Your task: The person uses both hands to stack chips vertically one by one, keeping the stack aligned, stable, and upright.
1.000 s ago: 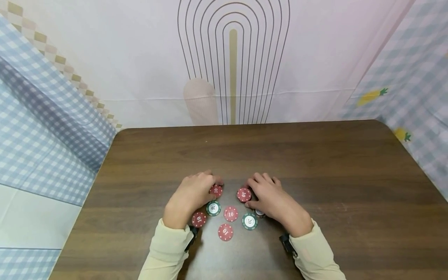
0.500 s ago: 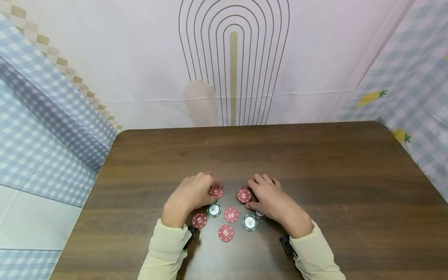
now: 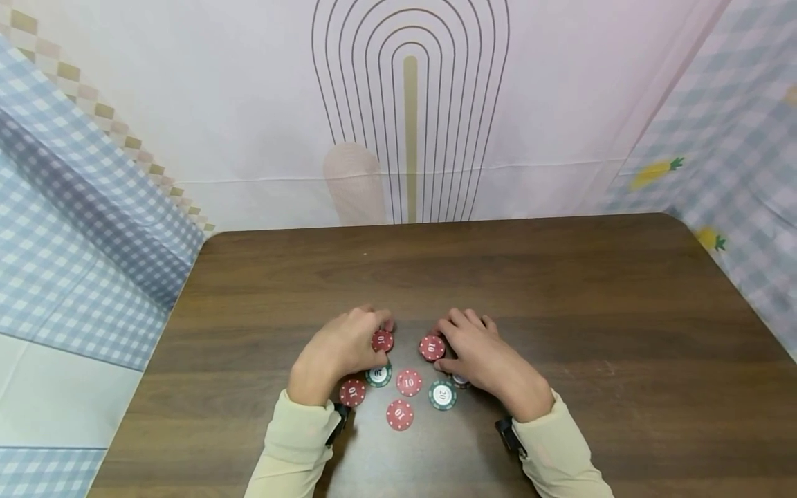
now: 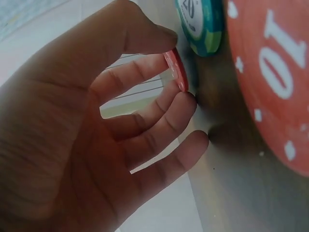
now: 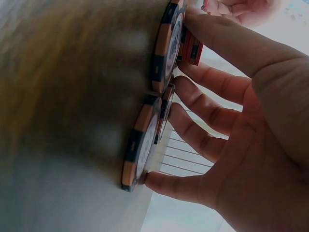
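Note:
My left hand (image 3: pixel 342 349) pinches a red poker chip (image 3: pixel 382 340) marked 10 between thumb and index finger; its thin edge shows in the left wrist view. Below the thumb lies a green 20 chip (image 3: pixel 378 376), its top edge covered. My right hand (image 3: pixel 482 353) holds a short stack of red chips (image 3: pixel 432 348) at its sides with thumb and index finger. In the right wrist view its other fingers come down near several orange-and-black chips (image 5: pixel 141 145), mostly hidden under the hand in the head view.
Between the wrists lie red 10 chips (image 3: pixel 409 382), one nearer the front (image 3: pixel 400 415), and another by the left wrist (image 3: pixel 352 393). A green 20 chip (image 3: pixel 443 395) lies beside the right hand. The brown wooden table (image 3: pixel 560 277) meets a patterned cloth (image 3: pixel 261 104) behind.
My left thumb has slid slightly down the red chip and now covers more of the green chip's top edge. The right hand and the loose chips have stayed put.

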{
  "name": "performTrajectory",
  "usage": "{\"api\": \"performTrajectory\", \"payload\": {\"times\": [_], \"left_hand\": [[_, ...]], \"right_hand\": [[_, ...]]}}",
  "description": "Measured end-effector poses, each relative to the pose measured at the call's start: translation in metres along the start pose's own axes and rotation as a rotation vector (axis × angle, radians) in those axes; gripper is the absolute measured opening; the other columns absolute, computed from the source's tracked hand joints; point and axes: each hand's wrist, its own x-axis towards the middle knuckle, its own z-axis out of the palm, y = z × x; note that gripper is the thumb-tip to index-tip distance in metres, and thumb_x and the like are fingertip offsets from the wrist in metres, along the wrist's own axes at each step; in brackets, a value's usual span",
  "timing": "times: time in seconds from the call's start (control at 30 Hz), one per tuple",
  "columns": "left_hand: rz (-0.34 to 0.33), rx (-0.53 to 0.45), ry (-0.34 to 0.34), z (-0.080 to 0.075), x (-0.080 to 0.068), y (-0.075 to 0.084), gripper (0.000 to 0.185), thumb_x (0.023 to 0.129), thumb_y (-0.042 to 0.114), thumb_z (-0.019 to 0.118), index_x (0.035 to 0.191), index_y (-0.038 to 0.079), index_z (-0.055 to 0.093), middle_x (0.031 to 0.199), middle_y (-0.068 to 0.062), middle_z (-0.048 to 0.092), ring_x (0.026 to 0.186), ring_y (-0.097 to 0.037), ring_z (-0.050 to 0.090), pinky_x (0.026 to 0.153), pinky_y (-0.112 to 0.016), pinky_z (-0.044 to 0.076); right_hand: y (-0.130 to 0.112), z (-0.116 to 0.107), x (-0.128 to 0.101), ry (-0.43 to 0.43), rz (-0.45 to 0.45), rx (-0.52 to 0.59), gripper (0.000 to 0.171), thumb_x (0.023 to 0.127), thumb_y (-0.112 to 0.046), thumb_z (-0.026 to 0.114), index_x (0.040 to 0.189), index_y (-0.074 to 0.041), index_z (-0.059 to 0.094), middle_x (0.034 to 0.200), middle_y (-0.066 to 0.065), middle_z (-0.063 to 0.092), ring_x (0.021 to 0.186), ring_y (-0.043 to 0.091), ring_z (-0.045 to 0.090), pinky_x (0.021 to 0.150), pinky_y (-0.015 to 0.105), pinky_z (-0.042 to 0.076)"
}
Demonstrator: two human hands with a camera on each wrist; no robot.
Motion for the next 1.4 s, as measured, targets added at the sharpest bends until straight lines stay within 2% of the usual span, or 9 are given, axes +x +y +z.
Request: {"api": "performTrajectory", "payload": {"times": [0.13, 0.3, 0.67, 1.07, 1.23, 1.4], "left_hand": [[-0.020, -0.058, 0.000, 0.000, 0.000, 0.001, 0.041, 0.078, 0.018, 0.089, 0.115, 0.015, 0.069, 0.102, -0.004, 0.061, 0.080, -0.019, 0.058, 0.072, -0.036, 0.052], [-0.016, -0.065, 0.036, -0.002, -0.001, 0.003, 0.037, 0.077, 0.017, 0.087, 0.109, 0.017, 0.068, 0.103, -0.003, 0.059, 0.081, -0.019, 0.058, 0.073, -0.036, 0.053], [0.057, -0.011, 0.085, -0.009, -0.003, 0.011, 0.035, 0.079, 0.015, 0.079, 0.111, 0.011, 0.066, 0.101, -0.003, 0.059, 0.083, -0.018, 0.057, 0.074, -0.033, 0.053], [0.133, 0.043, 0.216, -0.011, -0.005, 0.018, 0.032, 0.081, 0.020, 0.076, 0.110, 0.011, 0.068, 0.094, 0.000, 0.055, 0.078, -0.016, 0.052, 0.070, -0.031, 0.048], [0.180, 0.064, 0.238, -0.011, -0.004, 0.021, 0.034, 0.083, 0.023, 0.077, 0.114, 0.010, 0.070, 0.101, -0.002, 0.061, 0.081, -0.015, 0.056, 0.073, -0.032, 0.052], [0.221, 0.056, 0.233, -0.010, -0.004, 0.026, 0.037, 0.085, 0.026, 0.076, 0.118, 0.008, 0.073, 0.108, -0.003, 0.065, 0.087, -0.015, 0.061, 0.080, -0.033, 0.055]], "right_hand": [[0.000, 0.000, 0.000, -0.002, 0.000, -0.004, 0.044, 0.091, -0.031, 0.086, 0.124, -0.008, 0.068, 0.129, 0.010, 0.059, 0.125, 0.035, 0.051, 0.110, 0.073, 0.034], [0.000, 0.000, 0.001, 0.006, -0.004, -0.007, 0.045, 0.091, -0.032, 0.086, 0.124, -0.009, 0.067, 0.127, 0.010, 0.059, 0.123, 0.035, 0.051, 0.110, 0.073, 0.034], [0.000, -0.001, 0.000, 0.008, 0.003, -0.004, 0.044, 0.091, -0.031, 0.086, 0.125, -0.009, 0.068, 0.127, 0.009, 0.059, 0.122, 0.034, 0.052, 0.110, 0.073, 0.034], [-0.001, -0.002, -0.001, 0.011, -0.003, 0.003, 0.045, 0.090, -0.031, 0.086, 0.125, -0.008, 0.068, 0.127, 0.010, 0.060, 0.122, 0.034, 0.053, 0.110, 0.073, 0.034], [-0.001, -0.001, -0.001, 0.011, -0.004, -0.001, 0.046, 0.090, -0.031, 0.086, 0.125, -0.007, 0.068, 0.128, 0.011, 0.060, 0.123, 0.035, 0.052, 0.110, 0.073, 0.034], [0.000, -0.001, -0.001, 0.010, -0.005, -0.006, 0.045, 0.091, -0.032, 0.085, 0.124, -0.007, 0.068, 0.128, 0.011, 0.060, 0.123, 0.035, 0.052, 0.110, 0.073, 0.035]]}}
